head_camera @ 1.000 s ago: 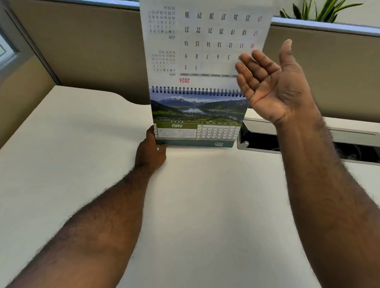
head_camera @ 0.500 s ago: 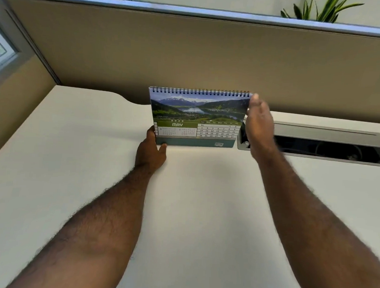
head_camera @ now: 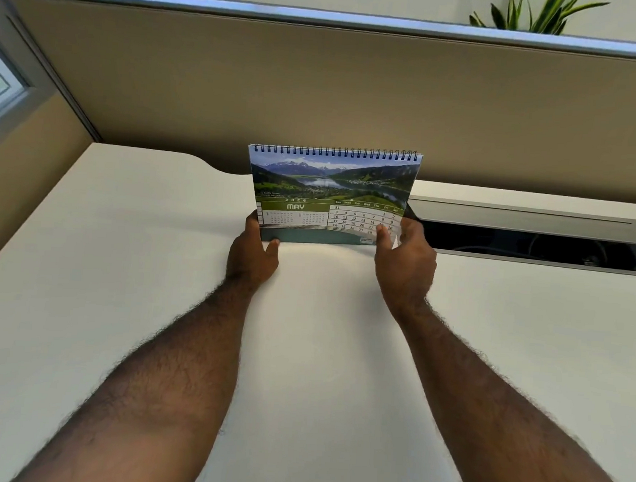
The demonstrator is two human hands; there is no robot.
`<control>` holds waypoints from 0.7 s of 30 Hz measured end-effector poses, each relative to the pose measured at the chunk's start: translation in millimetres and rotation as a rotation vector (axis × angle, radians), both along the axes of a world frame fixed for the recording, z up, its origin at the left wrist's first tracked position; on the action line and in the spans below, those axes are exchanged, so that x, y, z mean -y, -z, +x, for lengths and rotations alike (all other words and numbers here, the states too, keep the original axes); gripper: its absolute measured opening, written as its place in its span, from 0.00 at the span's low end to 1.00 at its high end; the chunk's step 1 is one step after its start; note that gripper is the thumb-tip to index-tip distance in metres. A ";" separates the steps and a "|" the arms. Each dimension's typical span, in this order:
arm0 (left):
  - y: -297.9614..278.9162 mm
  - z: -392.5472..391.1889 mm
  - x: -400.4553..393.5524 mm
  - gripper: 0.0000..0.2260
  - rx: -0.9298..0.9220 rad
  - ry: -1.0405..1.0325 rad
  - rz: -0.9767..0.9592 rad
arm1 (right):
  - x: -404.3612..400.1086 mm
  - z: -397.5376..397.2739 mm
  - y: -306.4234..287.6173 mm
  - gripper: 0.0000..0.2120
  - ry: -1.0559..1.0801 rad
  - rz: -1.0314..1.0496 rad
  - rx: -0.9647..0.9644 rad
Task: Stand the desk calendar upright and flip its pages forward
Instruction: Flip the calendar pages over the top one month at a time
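The desk calendar (head_camera: 331, 189) stands upright on the white desk, spiral binding on top. Its front page shows a mountain lake photo above a green MAY 2026 grid. My left hand (head_camera: 253, 250) grips the calendar's lower left corner, thumb on the front. At the lower right corner, my right hand (head_camera: 404, 263) pinches the MAY page, whose corner curls slightly away from the base.
A tan partition wall (head_camera: 318, 91) rises right behind the calendar, with plants above it. An open cable tray (head_camera: 532, 239) with a raised grey lid is set into the desk to the right. The white desk (head_camera: 140, 267) stretches toward me.
The previous page went over the top and behind. My right hand came down from the top right edge to the lower right corner and took hold of the MAY page. The left hand stayed.
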State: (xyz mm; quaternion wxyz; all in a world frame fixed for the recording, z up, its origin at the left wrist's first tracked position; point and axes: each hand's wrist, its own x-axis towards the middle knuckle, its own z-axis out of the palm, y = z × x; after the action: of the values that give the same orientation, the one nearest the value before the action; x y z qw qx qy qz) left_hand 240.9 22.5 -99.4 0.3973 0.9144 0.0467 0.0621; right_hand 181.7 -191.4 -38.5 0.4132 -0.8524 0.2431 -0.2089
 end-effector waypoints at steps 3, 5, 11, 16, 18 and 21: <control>-0.2 1.3 -1.3 0.25 0.007 0.001 -0.017 | 7.6 2.5 -2.7 0.13 0.069 0.098 0.023; 0.0 0.8 -2.3 0.26 0.018 0.003 -0.026 | 12.7 4.1 -5.8 0.12 0.055 0.101 0.018; -3.0 -2.5 -0.8 0.27 0.037 0.019 -0.044 | 11.3 -4.7 -18.5 0.15 0.062 -0.287 -0.021; 1.2 2.7 -1.9 0.24 0.030 0.030 0.079 | 10.5 -13.9 -44.7 0.12 0.033 -0.170 -0.010; 4.4 4.4 -0.4 0.24 -0.032 -0.062 0.081 | 17.5 -12.9 -63.8 0.10 -0.033 0.333 -0.039; 9.2 1.5 -3.9 0.24 0.023 0.012 0.112 | 29.2 -16.7 -101.8 0.11 -0.256 1.029 -0.105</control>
State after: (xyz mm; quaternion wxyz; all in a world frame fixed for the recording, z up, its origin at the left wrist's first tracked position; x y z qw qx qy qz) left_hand 242.4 26.4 -108.6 0.3464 0.9347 0.0333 0.0727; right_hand 165.0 -220.6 63.3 0.7875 -0.5715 0.2287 0.0322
